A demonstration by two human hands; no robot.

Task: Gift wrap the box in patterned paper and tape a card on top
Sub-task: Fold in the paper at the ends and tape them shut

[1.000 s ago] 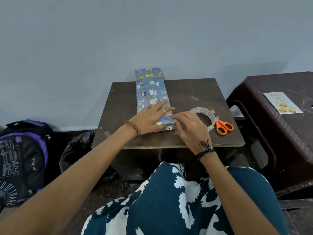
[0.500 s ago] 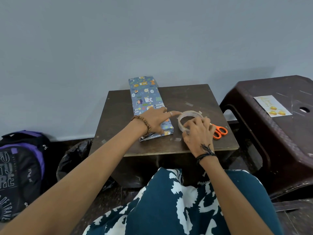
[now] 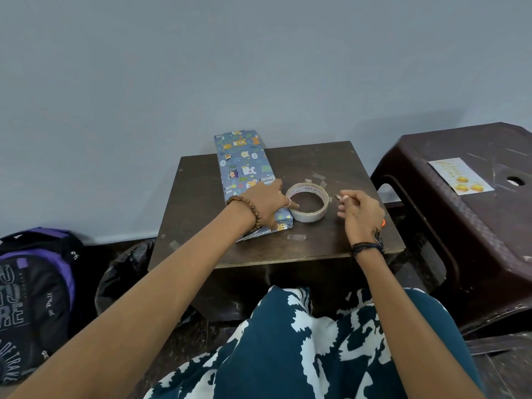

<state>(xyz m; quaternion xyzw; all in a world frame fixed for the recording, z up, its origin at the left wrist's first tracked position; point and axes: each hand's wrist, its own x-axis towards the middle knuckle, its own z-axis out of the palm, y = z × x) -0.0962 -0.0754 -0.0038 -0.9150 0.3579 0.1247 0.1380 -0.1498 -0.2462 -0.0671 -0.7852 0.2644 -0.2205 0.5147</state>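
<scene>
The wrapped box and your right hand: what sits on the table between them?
In the head view, the tape roll lies between the wrapped box and the right hand, close beside the box's near end, with the left hand touching the roll.

Dark table [image 3: 331, 249] carries wrapped box [image 3: 243, 165], tape roll [image 3: 307, 205], tape scraps [image 3: 296, 237].

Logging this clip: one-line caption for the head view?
Left hand steadies the wrapped box and tape roll while the right hand pulls tape free.
</scene>
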